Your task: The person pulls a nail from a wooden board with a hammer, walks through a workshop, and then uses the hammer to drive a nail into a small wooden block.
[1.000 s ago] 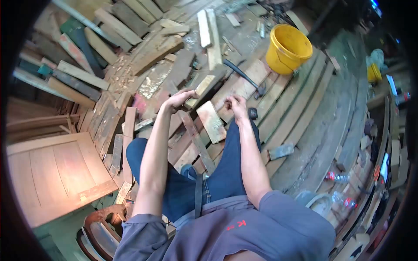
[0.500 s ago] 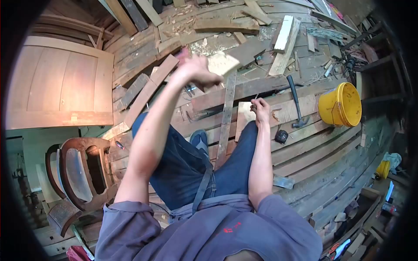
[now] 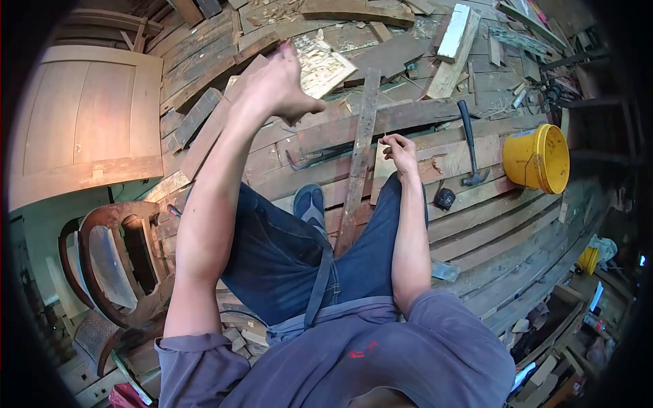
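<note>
My left hand reaches out over the floor at the upper left, fingers stretched and thumb apart. Just right of it lies a pale, rough-faced board, overlapped by the hand in this view. Beside my right knee, my right hand has its fingertips pinched together. A thin sliver shows at those fingertips, too small to make out. Under that hand is a second pale piece of wood. To its right are a claw hammer with a dark handle and a black tape measure.
A long narrow batten runs between my legs, near a dark curved bar. A yellow bucket stands at right. On the left are a wooden panel and a curved chair-like frame. Planks and offcuts cover the floor ahead.
My left hand has moved left and up in the view, and its fingers now show stretched out. The pale board beside it has shifted away from me. My right hand stays near my knee.
</note>
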A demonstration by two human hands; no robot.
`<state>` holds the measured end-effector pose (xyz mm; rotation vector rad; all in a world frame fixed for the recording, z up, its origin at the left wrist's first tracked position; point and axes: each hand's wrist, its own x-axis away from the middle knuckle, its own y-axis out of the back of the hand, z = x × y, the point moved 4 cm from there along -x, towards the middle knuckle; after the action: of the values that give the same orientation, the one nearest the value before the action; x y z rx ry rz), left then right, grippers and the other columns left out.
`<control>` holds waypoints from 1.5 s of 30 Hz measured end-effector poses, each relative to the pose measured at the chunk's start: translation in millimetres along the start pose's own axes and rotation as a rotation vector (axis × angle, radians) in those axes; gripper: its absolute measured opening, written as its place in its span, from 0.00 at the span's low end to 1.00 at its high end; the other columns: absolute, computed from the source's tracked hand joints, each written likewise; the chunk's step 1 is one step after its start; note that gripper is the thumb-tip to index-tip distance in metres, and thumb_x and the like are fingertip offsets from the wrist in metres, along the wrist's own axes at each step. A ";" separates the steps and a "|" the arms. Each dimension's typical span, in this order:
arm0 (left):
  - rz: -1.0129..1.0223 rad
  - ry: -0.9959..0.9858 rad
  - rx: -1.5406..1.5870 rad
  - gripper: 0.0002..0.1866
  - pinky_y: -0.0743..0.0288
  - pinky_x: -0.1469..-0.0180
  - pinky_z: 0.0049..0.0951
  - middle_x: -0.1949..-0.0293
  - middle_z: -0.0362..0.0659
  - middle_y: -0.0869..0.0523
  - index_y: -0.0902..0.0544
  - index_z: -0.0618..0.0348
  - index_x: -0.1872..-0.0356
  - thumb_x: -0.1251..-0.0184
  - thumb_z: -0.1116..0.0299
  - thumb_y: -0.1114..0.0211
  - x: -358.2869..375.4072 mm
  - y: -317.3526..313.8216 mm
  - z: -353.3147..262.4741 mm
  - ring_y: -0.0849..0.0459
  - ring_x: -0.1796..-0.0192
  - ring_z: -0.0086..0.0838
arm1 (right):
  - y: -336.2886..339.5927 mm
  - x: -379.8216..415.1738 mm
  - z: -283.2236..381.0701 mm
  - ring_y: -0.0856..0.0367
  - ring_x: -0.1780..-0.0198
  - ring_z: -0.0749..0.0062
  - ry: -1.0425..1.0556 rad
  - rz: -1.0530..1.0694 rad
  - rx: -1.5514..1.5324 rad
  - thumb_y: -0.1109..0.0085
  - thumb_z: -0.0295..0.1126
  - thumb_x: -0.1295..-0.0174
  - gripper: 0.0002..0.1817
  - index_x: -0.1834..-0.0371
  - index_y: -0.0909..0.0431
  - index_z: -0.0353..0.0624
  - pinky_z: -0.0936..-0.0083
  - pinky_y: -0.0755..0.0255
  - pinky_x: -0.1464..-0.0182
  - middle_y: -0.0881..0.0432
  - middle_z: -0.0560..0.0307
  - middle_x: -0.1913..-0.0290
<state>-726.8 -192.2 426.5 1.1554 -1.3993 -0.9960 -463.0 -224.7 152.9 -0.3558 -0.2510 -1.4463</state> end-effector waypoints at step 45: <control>0.491 0.225 0.343 0.43 0.23 0.50 0.35 0.54 0.59 0.17 0.32 0.77 0.46 0.62 0.57 0.24 211.2 203.3 -25.2 0.17 0.52 0.42 | 93.6 658.5 206.6 0.25 0.80 0.76 -0.610 -1.067 -0.509 0.49 0.32 0.31 0.10 0.70 0.24 0.43 0.77 0.30 0.78 0.21 0.60 0.74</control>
<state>-733.2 -358.9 668.8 1.0501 -1.6002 -0.2782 -286.5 -742.3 584.1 -1.2129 -0.6242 -2.4275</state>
